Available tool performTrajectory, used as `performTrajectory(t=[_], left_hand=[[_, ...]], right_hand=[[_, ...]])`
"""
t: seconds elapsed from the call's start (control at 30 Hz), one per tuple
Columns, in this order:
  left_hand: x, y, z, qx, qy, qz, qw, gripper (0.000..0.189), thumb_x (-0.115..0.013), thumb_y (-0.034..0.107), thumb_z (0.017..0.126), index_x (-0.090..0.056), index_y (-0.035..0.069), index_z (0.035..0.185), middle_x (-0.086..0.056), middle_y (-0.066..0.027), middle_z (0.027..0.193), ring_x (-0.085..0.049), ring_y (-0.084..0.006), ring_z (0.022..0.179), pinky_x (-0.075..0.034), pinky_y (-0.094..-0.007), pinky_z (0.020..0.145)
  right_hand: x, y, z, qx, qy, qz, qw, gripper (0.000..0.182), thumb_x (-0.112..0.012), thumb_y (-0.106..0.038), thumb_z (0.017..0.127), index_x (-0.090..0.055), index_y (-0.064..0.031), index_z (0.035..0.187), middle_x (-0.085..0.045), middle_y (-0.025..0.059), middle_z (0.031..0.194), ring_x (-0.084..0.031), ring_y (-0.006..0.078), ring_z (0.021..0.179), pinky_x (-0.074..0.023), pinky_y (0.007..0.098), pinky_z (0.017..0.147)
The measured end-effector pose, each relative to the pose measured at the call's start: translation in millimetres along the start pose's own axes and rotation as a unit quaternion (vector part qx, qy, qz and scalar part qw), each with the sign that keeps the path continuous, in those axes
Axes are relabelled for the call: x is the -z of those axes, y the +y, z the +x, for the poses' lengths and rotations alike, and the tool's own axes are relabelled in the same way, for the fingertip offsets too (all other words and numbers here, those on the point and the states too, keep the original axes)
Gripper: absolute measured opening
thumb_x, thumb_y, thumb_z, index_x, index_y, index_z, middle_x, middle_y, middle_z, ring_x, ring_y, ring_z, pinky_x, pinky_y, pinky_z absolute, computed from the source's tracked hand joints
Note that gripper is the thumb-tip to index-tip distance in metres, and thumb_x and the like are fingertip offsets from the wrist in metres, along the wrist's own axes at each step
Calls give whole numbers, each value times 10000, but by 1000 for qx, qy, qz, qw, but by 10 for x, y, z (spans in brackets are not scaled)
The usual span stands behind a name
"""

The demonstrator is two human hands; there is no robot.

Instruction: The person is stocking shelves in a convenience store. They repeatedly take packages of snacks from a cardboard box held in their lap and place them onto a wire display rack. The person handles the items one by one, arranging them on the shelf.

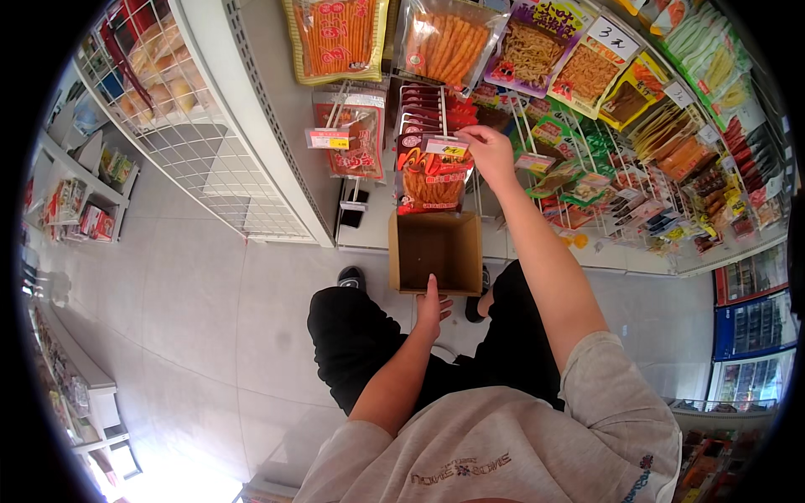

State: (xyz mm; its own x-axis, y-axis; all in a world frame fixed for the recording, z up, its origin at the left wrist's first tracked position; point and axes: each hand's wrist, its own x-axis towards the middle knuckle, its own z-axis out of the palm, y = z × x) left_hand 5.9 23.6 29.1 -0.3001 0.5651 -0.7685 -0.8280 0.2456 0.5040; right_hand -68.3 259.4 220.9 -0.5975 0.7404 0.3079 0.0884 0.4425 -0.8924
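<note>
My right hand [488, 149] has its fingertips at the right end of a price tag [447, 146] on a display hook. Under that tag hangs a red snack packet [431, 179], with several more packets behind it. My left hand [433, 310] supports a cardboard box [436, 286] at its near wall, thumb over the rim and fingers outside. The box's top is open, and no goods show inside. Its far edge lies just below the red packet in view.
A silvery snack packet [356, 141] hangs to the left. Larger snack bags [448, 47] hang above, and several hooks of packets [569, 148] stretch to the right. A white wire-grid panel [207, 160] stands at the left. Dark phone-like objects [352, 217] lie on the bottom shelf.
</note>
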Motion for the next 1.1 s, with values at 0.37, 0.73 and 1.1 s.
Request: performTrajectory(t=[0.37, 0.73, 1.1], left_hand=[[-6, -12, 16, 3, -3, -8, 1000, 815, -448, 644, 762, -289, 20, 1263, -437, -190, 1173, -526, -259, 982, -433, -380, 771], [4, -24, 13, 3, -5, -5, 1000, 764, -433, 633, 774, -345, 22, 1224, -450, -170, 1168, -527, -247, 974, -431, -371, 764], [1, -51, 65, 6, 6, -7, 1000, 753, -431, 625, 779, -334, 43, 1246, -461, -169, 1154, -521, -251, 979, -426, -377, 772]], right_hand=[[-74, 263, -111, 25, 29, -59, 998, 159, -568, -64, 781, -615, 13, 912, -625, 43, 766, -556, 78, 689, -434, 222, 618], [-10, 132, 31, 28, 7, -16, 999, 123, -622, -73, 758, -629, 12, 847, -621, 42, 714, -562, 79, 656, -432, 214, 591], [-110, 225, 38, 100, 68, -93, 988, 164, -650, -82, 740, -596, 9, 865, -611, 103, 780, -584, 209, 735, -441, 281, 664]])
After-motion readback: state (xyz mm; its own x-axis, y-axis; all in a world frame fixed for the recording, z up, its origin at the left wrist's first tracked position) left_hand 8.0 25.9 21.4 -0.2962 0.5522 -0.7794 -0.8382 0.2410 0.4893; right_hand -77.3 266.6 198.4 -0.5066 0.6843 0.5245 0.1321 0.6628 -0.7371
